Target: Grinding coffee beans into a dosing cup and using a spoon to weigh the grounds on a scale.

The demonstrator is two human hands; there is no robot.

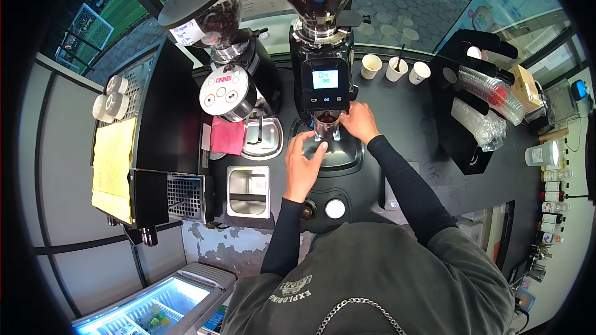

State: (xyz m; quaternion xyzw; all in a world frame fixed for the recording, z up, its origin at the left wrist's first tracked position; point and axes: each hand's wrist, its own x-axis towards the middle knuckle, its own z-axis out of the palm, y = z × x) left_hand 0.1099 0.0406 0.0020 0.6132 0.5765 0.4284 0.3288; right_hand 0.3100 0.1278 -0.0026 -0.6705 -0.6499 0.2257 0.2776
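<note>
Holding the small shiny cup (pixel 326 128) right beneath the outlet of the black grinder (pixel 326 80), above its rounded base (pixel 340 160), presumably for catching dark grounds without spilling. Spreading the left hand (pixel 303 167) at the cup's lower left, thumb and forefinger apart, probably for steadying from the front. Bending the right hand (pixel 360 121) in at the cup's upper right, perhaps bracing; with fingertips partly hidden, not being able to tell whether pinching anything. Standing to the grinder's right: three paper cups (pixel 397 73) in a row, likely within easy reach there. Lying beside the neighbouring grinder's metal tray (pixel 273 139): a pink cloth (pixel 227 136), seemingly handy for wiping.
</note>
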